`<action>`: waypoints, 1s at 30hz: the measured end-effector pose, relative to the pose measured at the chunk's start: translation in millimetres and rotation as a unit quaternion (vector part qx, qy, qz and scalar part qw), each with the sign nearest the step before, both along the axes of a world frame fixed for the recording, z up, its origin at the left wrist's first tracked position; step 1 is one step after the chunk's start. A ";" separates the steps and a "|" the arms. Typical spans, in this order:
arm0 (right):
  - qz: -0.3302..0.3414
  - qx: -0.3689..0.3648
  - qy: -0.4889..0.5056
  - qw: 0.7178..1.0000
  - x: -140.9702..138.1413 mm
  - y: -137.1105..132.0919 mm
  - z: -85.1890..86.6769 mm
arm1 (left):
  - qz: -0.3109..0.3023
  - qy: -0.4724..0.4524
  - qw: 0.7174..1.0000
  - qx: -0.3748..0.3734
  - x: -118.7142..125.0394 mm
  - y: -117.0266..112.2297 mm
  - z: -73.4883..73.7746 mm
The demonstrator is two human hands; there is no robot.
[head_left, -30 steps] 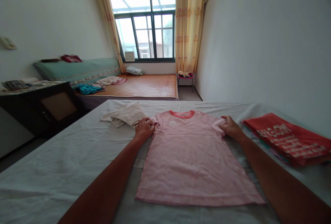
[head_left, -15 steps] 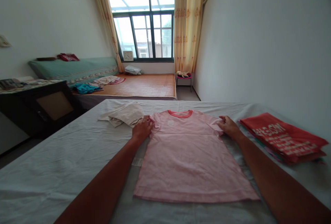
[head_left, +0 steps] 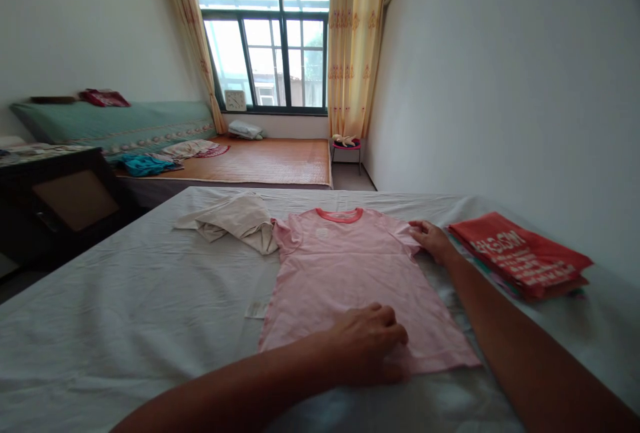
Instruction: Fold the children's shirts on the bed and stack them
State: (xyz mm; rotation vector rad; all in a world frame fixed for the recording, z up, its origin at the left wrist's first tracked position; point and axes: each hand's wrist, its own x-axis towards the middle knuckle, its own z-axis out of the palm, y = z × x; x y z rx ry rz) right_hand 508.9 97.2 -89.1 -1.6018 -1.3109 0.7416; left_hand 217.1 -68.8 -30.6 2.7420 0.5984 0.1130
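A pink T-shirt point(head_left: 345, 279) with a red neckband lies spread flat on the pale sheet, collar at the far end. At its right sleeve, my right hand point(head_left: 434, 239) has its fingers closed on the sleeve edge. My left hand point(head_left: 370, 343) is over the lower part of the shirt near the hem, slightly blurred, palm down with fingers loosely bent and apart, nothing in them. By the left sleeve lies a crumpled cream garment point(head_left: 237, 216). A white tag point(head_left: 256, 311) sticks out from the shirt's left side.
A stack of folded clothes with a red one on top point(head_left: 520, 253) lies to the right, close to the wall. Beyond the sheet's far edge stand a bed with a woven mat point(head_left: 280, 159) and a small stool point(head_left: 346, 145). A dark cabinet point(head_left: 60, 186) is at the left.
My left hand has let go of the left sleeve and moved toward me and right, over the lower shirt. My right hand stays at the right sleeve. The view has turned slightly right.
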 end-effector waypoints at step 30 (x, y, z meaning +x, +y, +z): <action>0.347 -0.131 -0.309 0.876 -58.8 -110.3 75.9 | -0.017 0.087 0.995 -0.053 -42.3 41.0 21.7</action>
